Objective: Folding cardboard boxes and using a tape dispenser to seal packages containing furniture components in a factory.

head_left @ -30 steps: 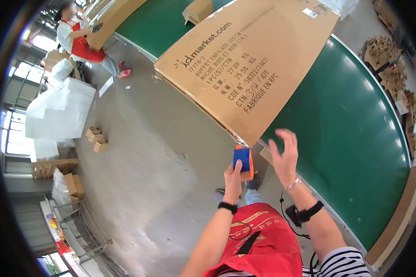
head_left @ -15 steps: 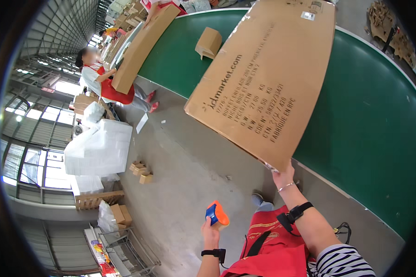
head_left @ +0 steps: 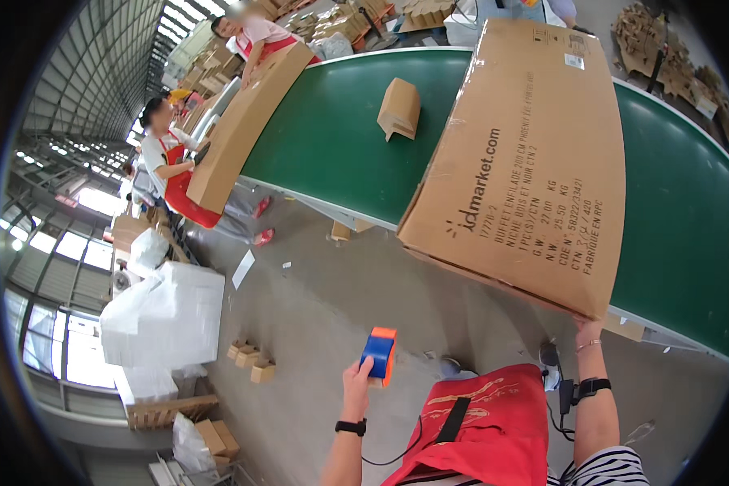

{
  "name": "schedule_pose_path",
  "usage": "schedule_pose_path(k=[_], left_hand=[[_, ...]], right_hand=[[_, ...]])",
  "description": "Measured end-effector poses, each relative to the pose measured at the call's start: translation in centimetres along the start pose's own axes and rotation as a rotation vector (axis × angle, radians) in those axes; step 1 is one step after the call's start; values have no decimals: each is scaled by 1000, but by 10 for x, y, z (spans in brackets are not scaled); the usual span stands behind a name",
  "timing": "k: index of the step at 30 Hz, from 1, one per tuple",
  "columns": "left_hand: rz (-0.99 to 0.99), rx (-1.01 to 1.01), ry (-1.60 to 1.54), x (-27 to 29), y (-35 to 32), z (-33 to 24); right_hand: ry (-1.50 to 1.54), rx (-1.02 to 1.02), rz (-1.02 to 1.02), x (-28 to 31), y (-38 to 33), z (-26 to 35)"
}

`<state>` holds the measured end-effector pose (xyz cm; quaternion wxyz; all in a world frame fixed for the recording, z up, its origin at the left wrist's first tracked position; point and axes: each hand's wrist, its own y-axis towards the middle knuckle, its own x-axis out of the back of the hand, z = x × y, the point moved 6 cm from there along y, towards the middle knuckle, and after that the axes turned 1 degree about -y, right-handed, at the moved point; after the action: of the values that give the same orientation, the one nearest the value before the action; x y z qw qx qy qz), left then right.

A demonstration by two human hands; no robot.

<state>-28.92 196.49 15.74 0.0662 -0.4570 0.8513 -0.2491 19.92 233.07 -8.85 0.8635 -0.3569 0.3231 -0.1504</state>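
Observation:
A large brown cardboard box (head_left: 555,105) with dark printing on top lies across the green conveyor belt (head_left: 332,101), its near end sticking out over the belt's edge. At its near right corner my right hand (head_left: 588,330) grips the lower edge, fingers partly hidden by the carton. Lower down and away from the box, my left hand (head_left: 355,387) is closed around a blue and orange tape dispenser (head_left: 377,356), held over the floor. A small folded piece of cardboard (head_left: 401,108) sits on the belt to the left of the box.
Two co-workers in red aprons stand at the far left by a long cardboard box (head_left: 251,121) on the belt. Wrapped white bundles (head_left: 174,316) and small cardboard pieces (head_left: 262,372) are on the floor to my left. Stacked cardboard (head_left: 664,49) lies beyond the belt.
The box has swung straighter and shifted right in view, with my right hand still at its corner. My left hand has turned the tape dispenser and brought it slightly higher. The view has shifted too.

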Motion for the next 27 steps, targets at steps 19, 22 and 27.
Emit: schedule_pose_path(k=[19,22,27], left_hand=[[957,-100,103,-74,207,-135],[1026,-69,126,-85,211,-136],[1136,2,95,-88,231,-115]], right_hand=[[-1355,1048,430,-398,-295,-76],[-1541,1188,317,-425,-267,-115],[-1802,1120,103,-440,-259,-133]])
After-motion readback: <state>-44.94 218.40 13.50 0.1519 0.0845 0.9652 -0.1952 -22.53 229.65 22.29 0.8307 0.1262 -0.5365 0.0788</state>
